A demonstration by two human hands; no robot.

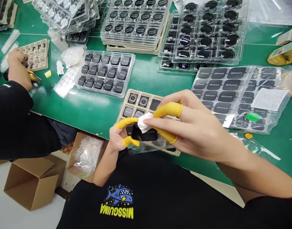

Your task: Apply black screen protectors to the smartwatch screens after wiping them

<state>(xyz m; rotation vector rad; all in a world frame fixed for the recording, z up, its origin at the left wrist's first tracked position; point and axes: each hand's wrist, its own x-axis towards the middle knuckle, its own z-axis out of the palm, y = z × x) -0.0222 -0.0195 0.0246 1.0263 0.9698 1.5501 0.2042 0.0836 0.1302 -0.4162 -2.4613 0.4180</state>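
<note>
My left hand (118, 136), with yellow finger cots on thumb and finger, grips a black square watch face (143, 135) by its left side. Pinched in my right hand (195, 127), also in yellow finger cots, is a white wiping cloth (145, 122). The cloth touches the upper part of the dark glass. Behind both hands lies a beige tray (125, 103) with square pockets, some holding watch bodies (143, 101). A sheet of clear film (146, 148) hangs just below the watch face. My right hand hides part of the tray.
A clear tray of black square pieces (103, 71) lies behind. Stacked trays (133, 39) stand farther back, with round-lens trays (205, 60) to the right. Bagged printed sheets (222, 86) lie right. A co-worker's hand (16, 57) reaches a small tray (46, 52). Cardboard boxes (44, 194) stand on the floor.
</note>
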